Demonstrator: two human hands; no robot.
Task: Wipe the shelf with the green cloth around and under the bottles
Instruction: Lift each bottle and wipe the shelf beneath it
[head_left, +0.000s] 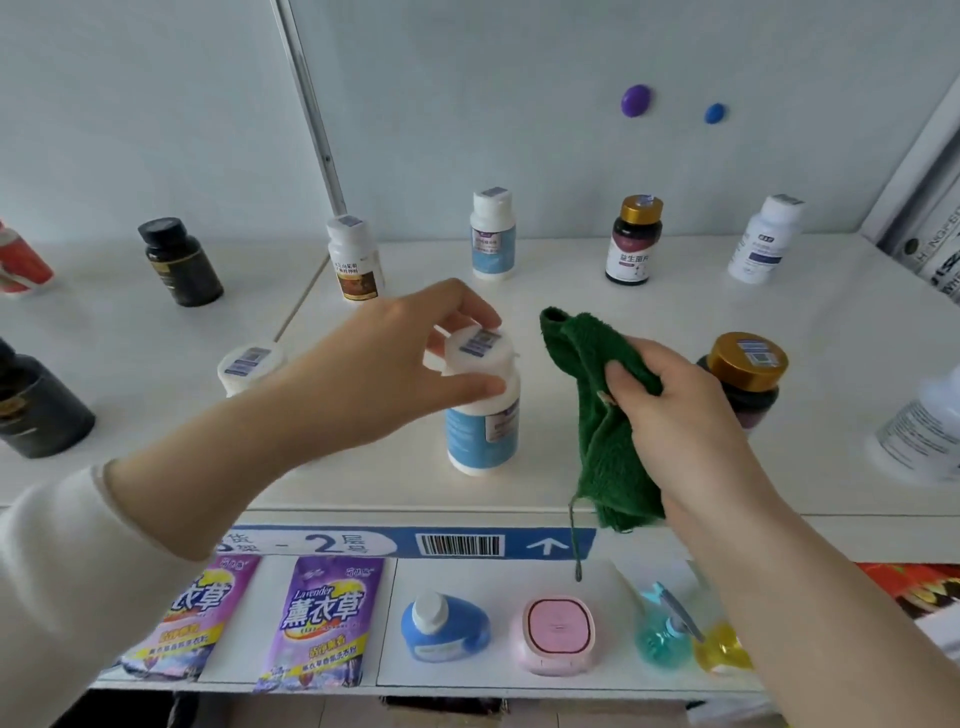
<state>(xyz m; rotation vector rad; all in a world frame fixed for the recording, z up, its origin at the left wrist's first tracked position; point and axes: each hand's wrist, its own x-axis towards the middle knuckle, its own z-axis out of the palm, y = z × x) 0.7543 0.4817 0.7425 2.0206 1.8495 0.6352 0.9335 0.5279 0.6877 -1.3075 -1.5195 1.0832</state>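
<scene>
My left hand (395, 358) grips the white cap of a blue-labelled white bottle (483, 431) standing near the front of the white shelf (363, 483). My right hand (680, 410) holds the bunched green cloth (597, 415) just right of that bottle, above the shelf's front edge, with a thread dangling down. A dark bottle with a gold cap (743, 374) stands partly hidden behind my right hand. A white-capped bottle (249, 364) sits behind my left forearm.
Along the back stand a black bottle (179, 262), three white bottles (356, 260) (491, 236) (766, 239) and a gold-capped one (634, 241). A black bottle (36, 405) is at left, a clear one (924, 431) at right. The lower shelf holds purple packets (322, 618), a blue bottle (444, 623) and a pink box (558, 626).
</scene>
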